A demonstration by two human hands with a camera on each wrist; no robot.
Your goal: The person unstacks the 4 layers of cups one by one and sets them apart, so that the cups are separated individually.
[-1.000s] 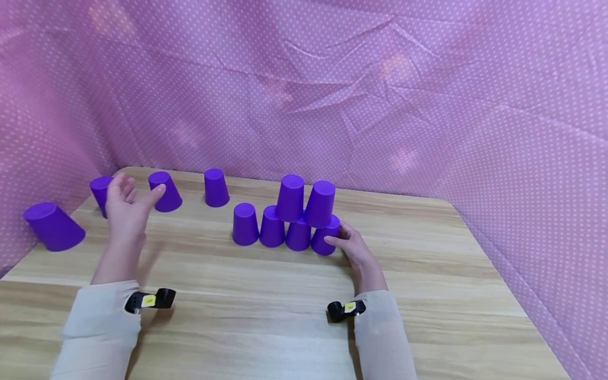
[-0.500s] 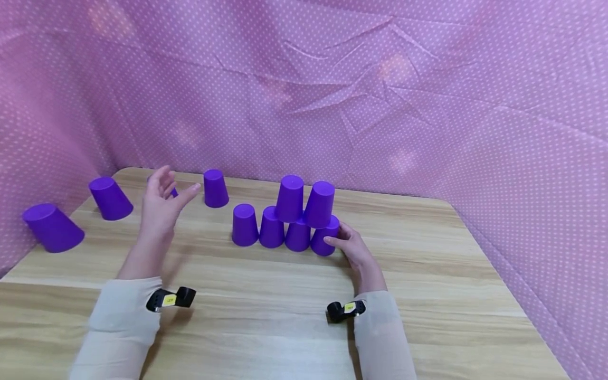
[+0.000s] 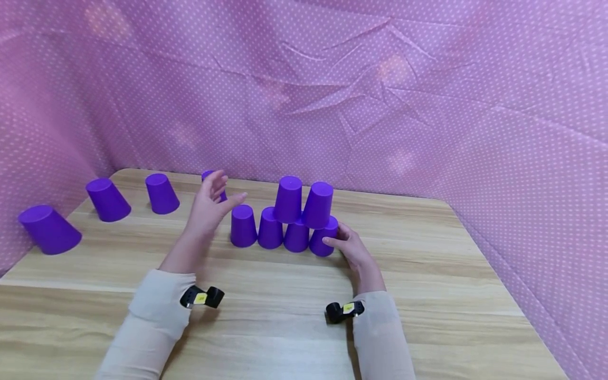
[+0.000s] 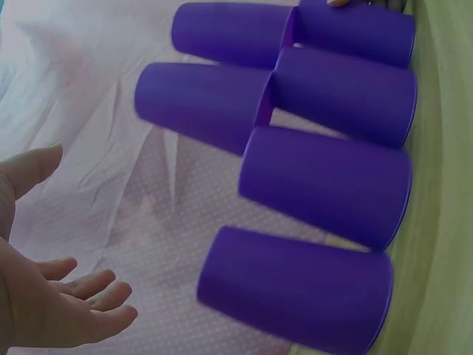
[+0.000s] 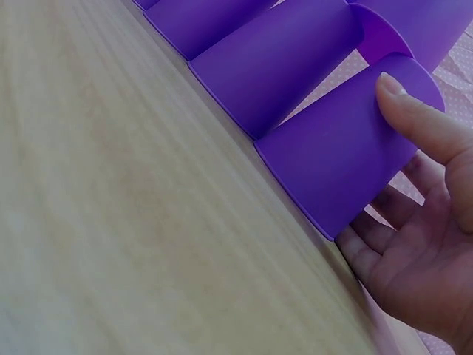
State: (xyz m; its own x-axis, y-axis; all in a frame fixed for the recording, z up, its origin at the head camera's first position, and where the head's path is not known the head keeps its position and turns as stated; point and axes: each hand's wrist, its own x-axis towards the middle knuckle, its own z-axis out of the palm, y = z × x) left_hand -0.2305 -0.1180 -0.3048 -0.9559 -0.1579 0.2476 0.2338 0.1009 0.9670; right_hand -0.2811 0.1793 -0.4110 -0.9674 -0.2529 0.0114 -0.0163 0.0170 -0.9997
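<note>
Clasping the end cup (image 3: pixel 317 244) of a purple stack (image 3: pixel 287 214) with the right hand (image 3: pixel 352 247), between 3 and 4 o'clock from the stack's centre (12 being the far side in the head view); resting the thumb on the near wall and curling the other fingers around toward the far side. Placing this cup mouth-down at 4 o'clock on the bench (image 3: pixel 451 316), and continuing the base row toward 9 o'clock with a third cup (image 3: pixel 295 238), a second cup (image 3: pixel 270 232) and a first cup (image 3: pixel 244 227). Bridging the second and third with a left upper cup (image 3: pixel 288 198), and the third and end with a right upper cup (image 3: pixel 317 206), both mouth-down.

Holding the left hand (image 3: pixel 209 206) raised at 9 o'clock, thumb and fingers well apart, in front of a far loose cup (image 3: pixel 207 174) at 10 o'clock; hiding most of that cup, and leaving contact with it impossible to tell. Spacing out toward 9 o'clock an inner loose cup (image 3: pixel 162 195), a middle loose cup (image 3: pixel 108 200) and an outer loose cup (image 3: pixel 49 231), all mouth-down. Wearing pale sleeves (image 3: pixel 152 316) at 8 and between 4 and 5 o'clock. Backing everything at 12 o'clock with dotted pink cloth (image 3: pixel 237 105).
</note>
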